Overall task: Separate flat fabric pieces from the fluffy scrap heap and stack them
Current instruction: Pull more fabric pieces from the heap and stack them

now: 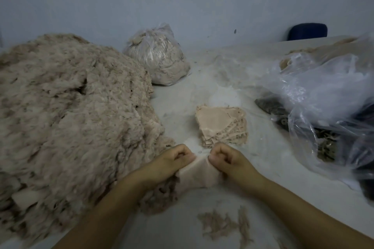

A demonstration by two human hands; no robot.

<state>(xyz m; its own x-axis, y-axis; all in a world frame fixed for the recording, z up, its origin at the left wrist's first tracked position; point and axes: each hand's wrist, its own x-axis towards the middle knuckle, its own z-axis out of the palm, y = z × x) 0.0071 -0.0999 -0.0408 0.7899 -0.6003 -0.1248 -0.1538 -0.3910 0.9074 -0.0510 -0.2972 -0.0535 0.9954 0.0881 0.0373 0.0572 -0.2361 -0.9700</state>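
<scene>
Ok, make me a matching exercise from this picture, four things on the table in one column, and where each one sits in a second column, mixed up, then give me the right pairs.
Things:
1. fluffy scrap heap
2. stack of flat fabric pieces
3. tied plastic bag of scraps
4. flat fabric piece

Places:
A. far side of the table, beside the wall
B. pinched between the left hand and the right hand
C. filling the left of the table
D. centre of the table, just beyond the hands

Pairs: 1-C, 2-D, 3-A, 4-B
</scene>
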